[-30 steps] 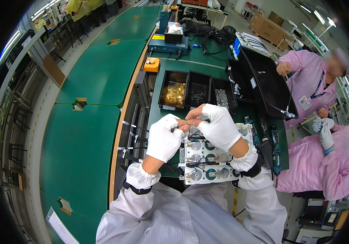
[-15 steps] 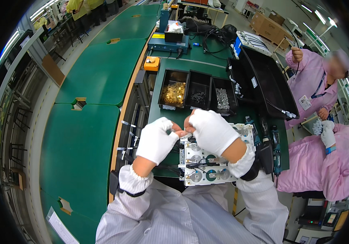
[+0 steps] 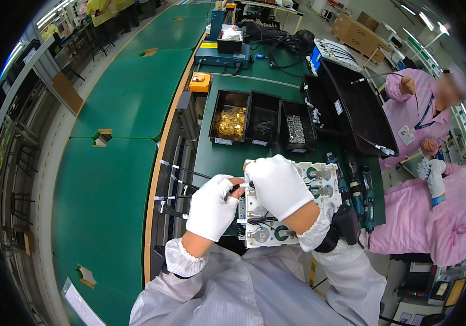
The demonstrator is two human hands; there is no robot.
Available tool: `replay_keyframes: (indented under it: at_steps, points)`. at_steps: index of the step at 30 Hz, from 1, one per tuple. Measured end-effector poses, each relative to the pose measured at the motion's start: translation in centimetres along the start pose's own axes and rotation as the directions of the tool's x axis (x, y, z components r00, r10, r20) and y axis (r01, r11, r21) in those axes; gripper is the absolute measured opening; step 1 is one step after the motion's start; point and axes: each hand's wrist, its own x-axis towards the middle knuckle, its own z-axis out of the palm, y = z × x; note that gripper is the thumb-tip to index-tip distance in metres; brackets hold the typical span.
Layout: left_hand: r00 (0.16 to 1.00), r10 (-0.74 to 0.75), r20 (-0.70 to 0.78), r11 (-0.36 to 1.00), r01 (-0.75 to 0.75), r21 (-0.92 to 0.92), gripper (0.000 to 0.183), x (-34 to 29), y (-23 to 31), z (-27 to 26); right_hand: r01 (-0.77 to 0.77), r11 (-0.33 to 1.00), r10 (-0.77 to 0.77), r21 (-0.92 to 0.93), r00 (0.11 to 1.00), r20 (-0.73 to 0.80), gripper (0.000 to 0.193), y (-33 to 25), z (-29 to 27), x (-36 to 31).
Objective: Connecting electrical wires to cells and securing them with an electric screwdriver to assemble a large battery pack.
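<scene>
A white metal panel (image 3: 258, 237) with round clear-and-green parts and black cables lies on the green bench in front of me. At its left edge my left hand (image 3: 210, 209), in a white fingerless glove, pinches a black cable (image 3: 236, 188). My right hand (image 3: 279, 186), gloved the same way, rests over the panel's far left part. Its fingers are closed at the panel edge, and what they hold is hidden beneath the glove. Several black cables with white connectors (image 3: 172, 198) hang off the bench's left side.
Beyond the panel stand bins of gold pieces (image 3: 230, 123), black pieces (image 3: 264, 126) and silver screws (image 3: 295, 129). Teal electric screwdrivers (image 3: 368, 201) lie to the right, below a large black tray (image 3: 361, 111). Two people in pink (image 3: 423, 212) work at the right.
Both hands have come down toward me, from above the panel's far left corner to its left edge. A black cable now shows in my left fingers. More cable shows at the left.
</scene>
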Motion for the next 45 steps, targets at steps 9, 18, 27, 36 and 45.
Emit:
replay_keyframes:
  at_steps: [9, 18, 27, 36, 45]
  points:
    - [1.000, 0.027, -0.001, 0.999, -0.027, 0.026, 0.018, -0.4, -0.8, 0.7, -0.024, 0.996, 0.025, -0.088, 1.000, 0.010, 0.008, 0.0, 0.6, 1.0]
    - [0.987, 0.160, -0.026, 0.975, -0.154, 0.162, 0.022, -0.8, -0.8, 0.9, -0.062, 0.988, 0.070, -0.145, 0.996, 0.055, 0.013, 0.0, 2.5, 1.4]
    - [0.984, 0.175, 0.045, 0.958, -0.180, 0.223, 0.022, -0.6, 1.3, 0.1, -0.105, 0.994, 0.095, -0.028, 0.965, -0.243, 0.037, 2.0, -6.4, -2.0]
    - [0.973, 0.078, 0.217, 0.862, -0.175, 0.476, 0.035, -0.4, 5.3, 1.0, -0.867, 0.323, 0.915, -0.379, 0.389, -0.110, 0.040, 21.1, 1.0, -31.5]
    - [0.995, 0.036, 0.098, 0.872, -0.079, 0.484, 0.037, -1.5, 5.7, 2.0, -0.931, 0.347, 0.933, 0.117, 0.355, 0.054, 0.045, 24.6, 6.3, -36.8]
